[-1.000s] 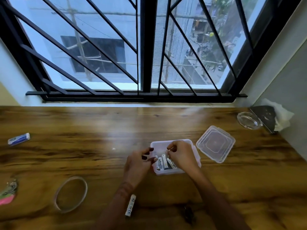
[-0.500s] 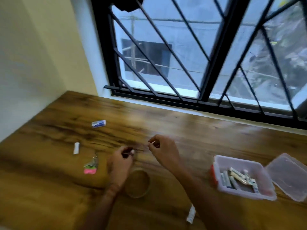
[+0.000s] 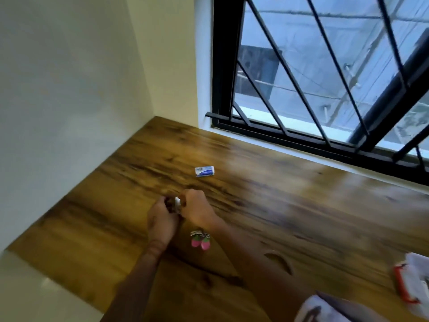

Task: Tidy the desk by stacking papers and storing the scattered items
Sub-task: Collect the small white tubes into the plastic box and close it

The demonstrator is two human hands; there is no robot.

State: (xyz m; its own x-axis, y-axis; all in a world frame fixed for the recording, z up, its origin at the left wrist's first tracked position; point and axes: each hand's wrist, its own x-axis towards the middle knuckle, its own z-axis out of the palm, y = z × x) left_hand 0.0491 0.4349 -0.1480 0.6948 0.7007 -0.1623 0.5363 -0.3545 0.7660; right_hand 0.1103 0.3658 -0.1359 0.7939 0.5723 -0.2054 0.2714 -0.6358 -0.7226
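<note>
My two hands meet over the wooden desk (image 3: pixel 290 205) left of its middle. My right hand (image 3: pixel 197 210) pinches a small white item (image 3: pixel 177 202) at its fingertips. My left hand (image 3: pixel 162 219) has its fingers curled on a small dark thing right beside the white item, too blurred to name. A pink keychain (image 3: pixel 200 242) lies on the desk just below my right wrist. A blue and white eraser (image 3: pixel 204 171) lies farther back toward the window. The clear plastic box (image 3: pixel 411 282) with an orange latch shows at the right edge.
A clear tape ring (image 3: pixel 282 262) lies on the desk right of my right forearm. A wall closes the desk's left side, and a barred window (image 3: pixel 325 89) runs along the back. A blurred white thing (image 3: pixel 320 307) sits at the bottom edge.
My view has swung left, away from the box. Both hands have moved left across the desk to the small white item, and my right hand has taken hold of it.
</note>
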